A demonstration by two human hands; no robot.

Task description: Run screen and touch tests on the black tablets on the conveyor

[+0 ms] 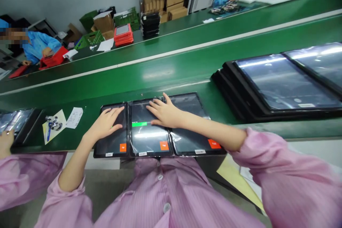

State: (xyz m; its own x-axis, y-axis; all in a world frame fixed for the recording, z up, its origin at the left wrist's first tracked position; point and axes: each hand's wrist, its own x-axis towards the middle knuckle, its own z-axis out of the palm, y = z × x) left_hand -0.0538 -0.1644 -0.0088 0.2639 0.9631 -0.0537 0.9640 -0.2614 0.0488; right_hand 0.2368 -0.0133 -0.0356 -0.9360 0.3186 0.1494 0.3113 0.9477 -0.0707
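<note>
1. Tablets (151, 139), three in a row, lying flat at the front of the worktop (72, 137), long sides butted close, near edges right along its lip!
2. Left hand (107, 124) spread, fingers loose and gripping nothing, laid over the upper screen of the left tablet (111, 144).
3. Right hand (167, 114) splayed too, clasping nothing, over the middle tablet's upper half, forearm crossing the right tablet (187, 139).
4. Orange squares sit by the lower right corners; a green bar (139, 124) glows mid-row.
5. Room now: green surface stretches beyond the far edges, and a narrow gap separates the row from the tablet stack (288, 82) at right.
6. Leftward, a white note (75, 117) and yellow paper (63, 117), then a neighbour's hand (6, 142) on another tablet (22, 117).
</note>
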